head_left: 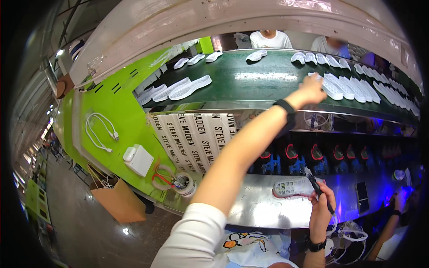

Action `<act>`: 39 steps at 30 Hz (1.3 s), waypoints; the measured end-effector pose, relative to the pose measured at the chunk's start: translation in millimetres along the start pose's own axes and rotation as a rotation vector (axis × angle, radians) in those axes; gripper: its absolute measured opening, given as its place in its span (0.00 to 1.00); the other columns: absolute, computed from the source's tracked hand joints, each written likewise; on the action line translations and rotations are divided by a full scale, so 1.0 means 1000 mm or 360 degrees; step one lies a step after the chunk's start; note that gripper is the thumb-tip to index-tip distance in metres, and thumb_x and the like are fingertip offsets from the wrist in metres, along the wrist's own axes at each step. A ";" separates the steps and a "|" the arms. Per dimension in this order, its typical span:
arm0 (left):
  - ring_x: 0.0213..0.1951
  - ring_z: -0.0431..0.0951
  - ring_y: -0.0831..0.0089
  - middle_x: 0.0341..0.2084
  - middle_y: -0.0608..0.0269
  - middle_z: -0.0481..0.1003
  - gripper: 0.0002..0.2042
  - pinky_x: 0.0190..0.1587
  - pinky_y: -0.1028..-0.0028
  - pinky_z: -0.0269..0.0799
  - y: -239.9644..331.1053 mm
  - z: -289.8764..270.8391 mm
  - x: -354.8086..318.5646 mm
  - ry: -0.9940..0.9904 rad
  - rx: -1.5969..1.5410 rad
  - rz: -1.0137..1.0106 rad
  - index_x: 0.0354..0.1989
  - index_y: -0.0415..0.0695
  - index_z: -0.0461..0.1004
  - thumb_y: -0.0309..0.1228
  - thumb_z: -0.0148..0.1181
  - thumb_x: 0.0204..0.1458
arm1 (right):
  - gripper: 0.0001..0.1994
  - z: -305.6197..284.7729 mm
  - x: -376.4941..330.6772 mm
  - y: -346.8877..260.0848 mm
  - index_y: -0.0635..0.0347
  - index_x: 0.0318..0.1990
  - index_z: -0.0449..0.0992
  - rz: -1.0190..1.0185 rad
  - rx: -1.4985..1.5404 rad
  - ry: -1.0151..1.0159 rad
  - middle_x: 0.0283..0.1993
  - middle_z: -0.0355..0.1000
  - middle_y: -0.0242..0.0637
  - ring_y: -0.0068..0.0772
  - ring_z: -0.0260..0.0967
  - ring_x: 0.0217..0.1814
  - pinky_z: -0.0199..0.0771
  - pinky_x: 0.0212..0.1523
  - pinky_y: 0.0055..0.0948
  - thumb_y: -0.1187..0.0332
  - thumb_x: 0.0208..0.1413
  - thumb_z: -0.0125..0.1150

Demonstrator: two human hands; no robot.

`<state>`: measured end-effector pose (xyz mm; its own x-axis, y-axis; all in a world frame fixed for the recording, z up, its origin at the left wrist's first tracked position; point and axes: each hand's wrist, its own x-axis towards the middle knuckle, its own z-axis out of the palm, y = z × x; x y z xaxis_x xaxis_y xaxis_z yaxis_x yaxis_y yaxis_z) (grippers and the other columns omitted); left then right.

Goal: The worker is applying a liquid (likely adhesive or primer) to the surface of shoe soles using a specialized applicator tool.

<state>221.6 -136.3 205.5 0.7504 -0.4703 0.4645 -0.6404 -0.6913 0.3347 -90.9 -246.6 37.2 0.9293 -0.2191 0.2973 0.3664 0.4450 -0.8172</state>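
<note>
My left hand (313, 90), with a dark wristband, stretches far over the green conveyor belt (250, 82). Its fingers are closed at the end of a white shoe sole (316, 77), which the hand partly hides. Several more white shoe soles (353, 88) lie side by side just right of it. My right hand (322, 206) grips a brush (314, 182) with a black handle and pale bristles, pointing up and left. Beneath the brush tip, a shoe sole (292, 187) with a grid-patterned cavity rests on the metal bench (257, 203).
Left on the green table (107, 143) are a white cable (91, 131), a white case (139, 160) and red-handled scissors (163, 178) beside a tape roll (185, 184). A black phone (362, 196) lies right on the bench. Co-workers sit beyond the belt (270, 40) and at right (400, 201).
</note>
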 end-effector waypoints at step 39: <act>0.49 0.74 0.57 0.49 0.51 0.73 0.25 0.54 0.60 0.69 -0.001 0.132 -0.431 0.0510 -0.3694 -0.1197 0.57 0.40 0.66 0.47 0.35 0.62 | 0.11 0.051 -0.048 0.074 0.63 0.42 0.76 0.0274 -0.0783 -0.0830 0.39 0.76 0.40 0.31 0.75 0.39 0.72 0.44 0.27 0.76 0.49 0.62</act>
<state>-79.3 -5.7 -103.4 0.9366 -0.3303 -0.1168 0.3501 0.8931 0.2825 -105.7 -158.8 -12.8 0.9181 0.3148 0.2409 0.2640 -0.0322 -0.9640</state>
